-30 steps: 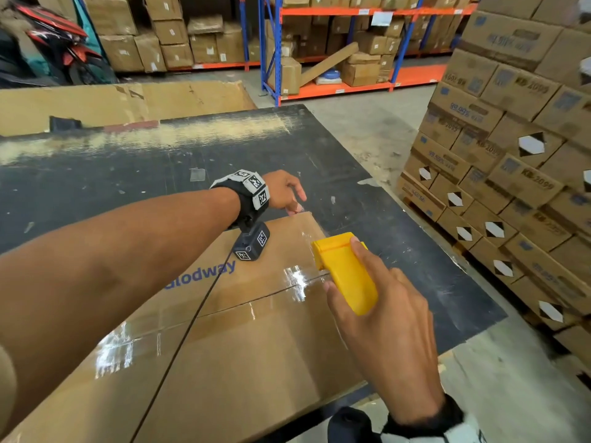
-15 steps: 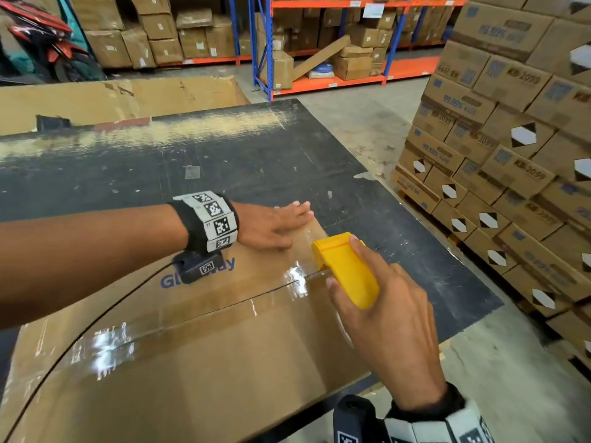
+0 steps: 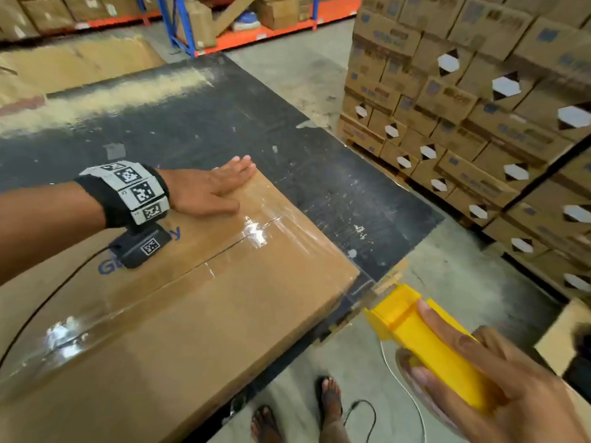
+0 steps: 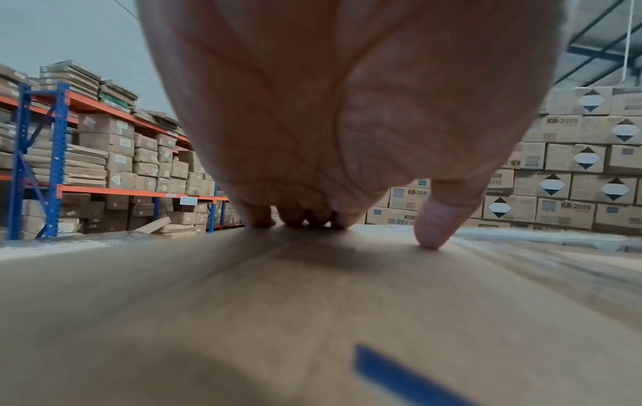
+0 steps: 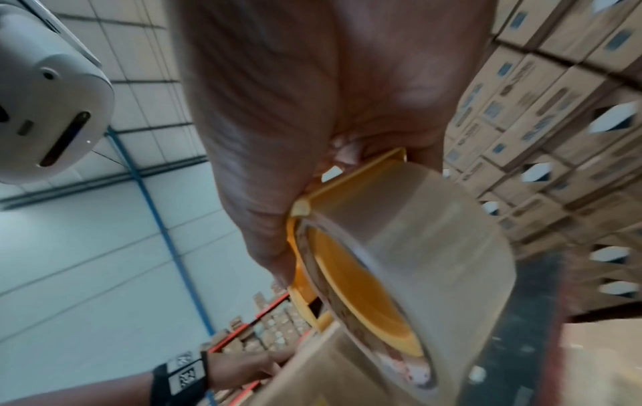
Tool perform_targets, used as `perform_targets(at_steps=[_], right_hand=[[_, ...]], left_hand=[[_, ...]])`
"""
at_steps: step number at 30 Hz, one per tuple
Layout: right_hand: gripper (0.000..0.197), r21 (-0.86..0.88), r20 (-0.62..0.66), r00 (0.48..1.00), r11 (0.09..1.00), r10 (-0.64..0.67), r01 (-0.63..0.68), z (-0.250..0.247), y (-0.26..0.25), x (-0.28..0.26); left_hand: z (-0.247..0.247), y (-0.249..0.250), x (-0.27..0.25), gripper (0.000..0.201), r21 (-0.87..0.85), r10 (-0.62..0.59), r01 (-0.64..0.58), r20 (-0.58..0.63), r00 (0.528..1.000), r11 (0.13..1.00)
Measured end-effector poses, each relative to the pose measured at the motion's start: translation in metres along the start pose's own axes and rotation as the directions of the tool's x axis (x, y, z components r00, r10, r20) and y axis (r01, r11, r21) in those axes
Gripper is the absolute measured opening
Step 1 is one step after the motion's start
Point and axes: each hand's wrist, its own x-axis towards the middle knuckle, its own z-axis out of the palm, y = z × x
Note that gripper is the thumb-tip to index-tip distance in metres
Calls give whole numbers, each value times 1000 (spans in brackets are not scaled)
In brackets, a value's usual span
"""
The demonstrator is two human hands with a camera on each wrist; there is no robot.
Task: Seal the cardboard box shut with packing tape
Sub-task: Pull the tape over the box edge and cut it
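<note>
The left hand (image 3: 204,190) lies flat, fingers (image 4: 436,219) straight, on the taped-shut cardboard box (image 3: 198,318). Right-hand fingers (image 3: 447,334) grasp the yellow tape dispenser (image 3: 425,343), well clear of the box; its contents are hidden.

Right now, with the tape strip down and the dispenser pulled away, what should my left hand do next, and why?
Probably slide the left hand, flat near the box corner, along the tape to rub it down; the strip looks wrinkled there, and the right hand holds the dispenser clear.

A scuffed black flat table top (image 3: 319,174) carries one large brown cardboard box (image 3: 198,321). The box lies flat at the table's near right corner.
</note>
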Motion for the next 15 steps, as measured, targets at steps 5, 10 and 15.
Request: perform_targets(at_steps=[5, 10, 15], right_hand=[[64, -27, 25, 998, 998, 57, -57, 17, 17, -14], [63, -66, 32, 995, 994, 94, -92, 39, 24, 1], [62, -78, 132, 988, 995, 79, -69, 53, 32, 31]], left_hand=[[3, 1, 1, 110, 17, 8, -8, -5, 1000, 1000], [4, 2, 0, 109, 35, 7, -6, -22, 1000, 999], [3, 7, -1, 108, 59, -29, 30, -27, 999, 998]])
